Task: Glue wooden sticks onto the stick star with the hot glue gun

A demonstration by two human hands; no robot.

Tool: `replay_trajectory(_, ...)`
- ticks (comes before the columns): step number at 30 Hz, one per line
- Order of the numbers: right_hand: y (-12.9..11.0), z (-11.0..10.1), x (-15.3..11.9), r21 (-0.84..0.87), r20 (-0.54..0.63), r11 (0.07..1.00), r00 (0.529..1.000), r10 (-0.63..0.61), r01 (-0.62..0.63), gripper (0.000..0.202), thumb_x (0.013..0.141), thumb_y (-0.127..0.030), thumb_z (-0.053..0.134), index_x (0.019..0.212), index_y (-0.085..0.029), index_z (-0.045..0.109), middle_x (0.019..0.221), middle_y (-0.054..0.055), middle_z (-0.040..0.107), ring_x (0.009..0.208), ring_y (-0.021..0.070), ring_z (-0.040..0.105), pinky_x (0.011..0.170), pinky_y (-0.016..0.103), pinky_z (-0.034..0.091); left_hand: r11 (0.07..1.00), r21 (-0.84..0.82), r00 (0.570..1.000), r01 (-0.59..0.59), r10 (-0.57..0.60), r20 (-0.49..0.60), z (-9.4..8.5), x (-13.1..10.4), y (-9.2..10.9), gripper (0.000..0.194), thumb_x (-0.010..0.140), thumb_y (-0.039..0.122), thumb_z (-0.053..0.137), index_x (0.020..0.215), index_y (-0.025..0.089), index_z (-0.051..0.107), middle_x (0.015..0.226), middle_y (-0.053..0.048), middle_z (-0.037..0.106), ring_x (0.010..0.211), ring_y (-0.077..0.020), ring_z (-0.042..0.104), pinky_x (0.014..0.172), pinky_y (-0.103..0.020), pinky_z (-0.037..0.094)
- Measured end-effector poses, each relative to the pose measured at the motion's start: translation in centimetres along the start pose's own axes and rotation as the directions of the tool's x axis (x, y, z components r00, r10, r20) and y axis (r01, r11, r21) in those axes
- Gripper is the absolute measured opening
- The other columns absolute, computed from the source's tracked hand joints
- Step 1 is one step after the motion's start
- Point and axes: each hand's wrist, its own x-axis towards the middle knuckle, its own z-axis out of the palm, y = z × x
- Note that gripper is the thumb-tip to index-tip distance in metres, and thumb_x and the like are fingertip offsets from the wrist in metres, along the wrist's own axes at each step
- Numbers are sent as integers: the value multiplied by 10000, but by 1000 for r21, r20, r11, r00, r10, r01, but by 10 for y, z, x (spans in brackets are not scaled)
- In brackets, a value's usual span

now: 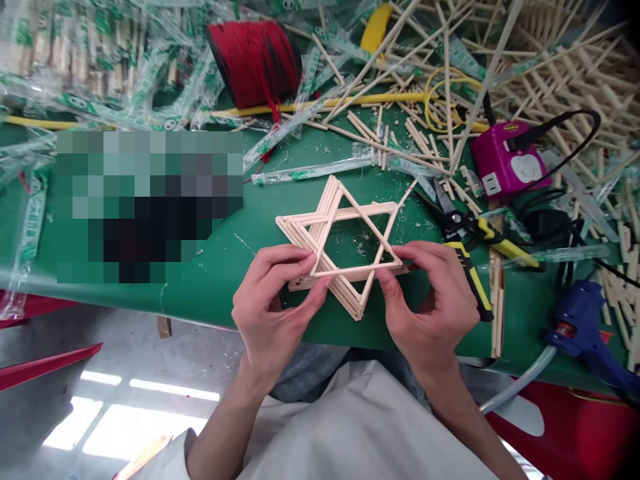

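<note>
A six-pointed star (361, 211) built from layered wooden sticks lies near the front edge of the green table. My left hand (273, 290) pinches its lower left corner between thumb and fingers. At the lower right corner, my right hand (430, 287) grips the star the same way. Several stick layers show along the star's left side and bottom point. Just right of my right hand lie pliers (455, 220) with yellow and black handles. The fingertips partly hide the two corners they hold.
A red cord spool (255, 63) stands at the back. Loose sticks and plastic wrappers (320, 167) litter the back of the green table (225, 253). On the right are a purple power adapter (510, 160) and a blue glue gun (580, 320). A pixelated patch covers the left.
</note>
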Motion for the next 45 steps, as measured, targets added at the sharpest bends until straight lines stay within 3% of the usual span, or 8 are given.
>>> replay_trajectory(11, 0, -4, 1, 19, 14, 999, 1000, 27, -27, 172, 881, -171, 707, 1052, -190, 697, 980, 108, 698, 916, 234, 670, 731, 388, 563, 1000, 9, 999, -4, 3, 38, -3, 2, -2, 351, 755, 19, 823, 1047, 196, 745, 1029, -52, 708, 969, -172, 681, 813, -311, 577)
replay_trajectory(24, 2, 0, -3, 61, -18, 998, 999, 31, -29, 109, 914, -166, 662, 1017, -170, 697, 969, 106, 691, 905, 209, 676, 717, 357, 587, 1000, -19, 999, 6, -5, 34, -4, 2, -7, 217, 788, 87, 818, 961, 200, 750, 985, -44, 701, 940, -154, 679, 767, -265, 576)
replay_trajectory(36, 1, 1, -4, 63, 7, 996, 998, 70, -70, 84, 940, -224, 632, 1008, -189, 667, 986, 100, 685, 944, 227, 671, 783, 384, 571, 1000, -16, 998, 16, -15, 54, -5, 2, -9, 184, 801, 184, 830, 953, 197, 728, 1008, -47, 679, 960, -169, 676, 806, -287, 570)
replay_trajectory(38, 2, -1, -5, 64, 14, 994, 996, 83, -84, 114, 939, -239, 638, 1039, -189, 662, 1010, 105, 694, 967, 231, 674, 797, 384, 571, 998, 57, 995, 13, -19, 96, -11, 4, -9, 264, 795, 232, 843, 1023, 205, 713, 1047, -53, 667, 988, -187, 667, 822, -307, 572)
replay_trajectory(41, 7, -6, -7, 36, 57, 996, 996, 76, -78, 173, 932, -248, 642, 1093, -187, 662, 1065, 117, 707, 1016, 247, 677, 857, 410, 572, 954, 299, 985, -37, -16, 173, -23, 5, -11, 352, 787, 324, 855, 1078, 210, 692, 1094, -65, 658, 1018, -220, 642, 857, -352, 557)
replay_trajectory(45, 14, -7, -8, -55, 173, 998, 984, 42, -34, 256, 908, -193, 644, 1162, -173, 663, 1149, 141, 708, 1089, 290, 669, 938, 478, 555, 886, 432, 966, -166, 59, 250, -30, 0, -18, 243, 845, 342, 798, 1014, 208, 686, 1047, -64, 712, 1008, -254, 636, 908, -410, 524)
